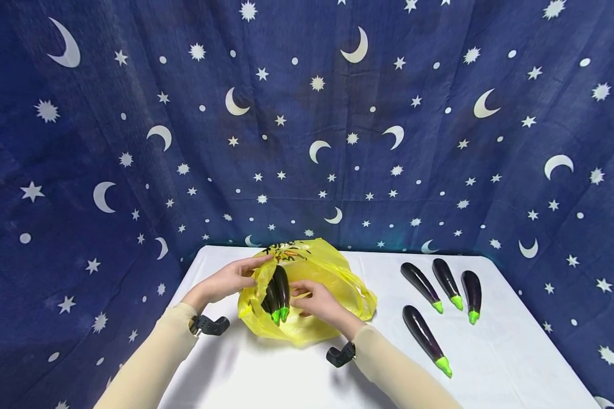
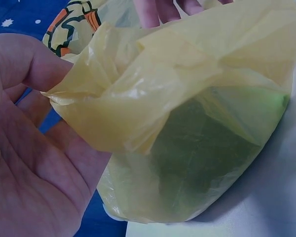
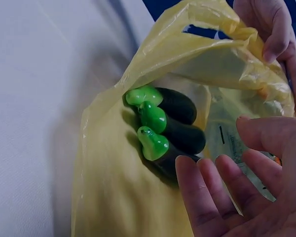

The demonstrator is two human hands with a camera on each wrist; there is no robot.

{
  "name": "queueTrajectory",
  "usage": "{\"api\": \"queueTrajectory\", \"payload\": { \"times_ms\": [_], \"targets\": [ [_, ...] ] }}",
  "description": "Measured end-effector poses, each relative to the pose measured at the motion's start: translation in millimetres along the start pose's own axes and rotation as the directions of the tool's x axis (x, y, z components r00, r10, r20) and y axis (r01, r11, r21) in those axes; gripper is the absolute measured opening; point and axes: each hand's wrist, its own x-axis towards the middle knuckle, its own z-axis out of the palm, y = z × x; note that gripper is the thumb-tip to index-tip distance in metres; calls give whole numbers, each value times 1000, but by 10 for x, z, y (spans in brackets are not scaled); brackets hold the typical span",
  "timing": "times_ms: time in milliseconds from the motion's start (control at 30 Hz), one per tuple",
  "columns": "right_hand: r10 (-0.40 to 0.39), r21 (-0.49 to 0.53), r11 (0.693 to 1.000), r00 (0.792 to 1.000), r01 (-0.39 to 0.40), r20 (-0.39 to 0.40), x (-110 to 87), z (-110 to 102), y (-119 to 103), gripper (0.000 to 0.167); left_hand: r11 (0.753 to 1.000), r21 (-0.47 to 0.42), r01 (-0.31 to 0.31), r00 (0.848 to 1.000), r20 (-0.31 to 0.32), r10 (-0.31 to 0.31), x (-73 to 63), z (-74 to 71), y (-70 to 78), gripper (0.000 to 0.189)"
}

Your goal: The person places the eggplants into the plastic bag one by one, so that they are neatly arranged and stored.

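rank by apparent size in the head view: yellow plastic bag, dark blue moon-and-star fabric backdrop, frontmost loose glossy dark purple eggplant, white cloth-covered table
1. Dark blue fabric backdrop
2. White cloth-covered table
3. Yellow plastic bag
4. Frontmost loose eggplant

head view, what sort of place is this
Perhaps an indoor booth set up for filming: dark blue cloth with pale moons and stars hangs behind and at both sides of a white-topped table, where four glossy dark purple eggplants with green stem ends lie beside a yellow plastic bag.
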Motion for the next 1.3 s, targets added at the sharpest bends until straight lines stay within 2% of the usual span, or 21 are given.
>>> {"api": "queueTrajectory", "payload": {
  "times_ms": [333, 600, 867, 1100, 1300],
  "targets": [
    [-29, -24, 999, 999, 29, 22, -183, -98, -88, 46, 1000, 9, 4, 1000, -3, -4, 1, 0, -16, 72],
    [-85, -25, 996, 996, 86, 33, -305, -203, -140, 49, 1000, 17, 4, 1000, -5, -4, 1, -4, -28, 72],
    [-79, -108, 991, 997, 81, 20, -437, -299, -194, 47, 1000, 9, 8, 1000, -3, -8, 5, -2, -23, 72],
    [-113, -143, 983, 994, 113, 8, -536, -396, -196, 46, 1000, 6, 0, 1000, 1, 0, 9, 3, -16, 72],
    [-92, -186, 978, 996, 90, -1, -641, -482, -225, 43, 1000, 9, 1, 1000, 3, -1, -3, 16, 5, 73]
  ]
}}
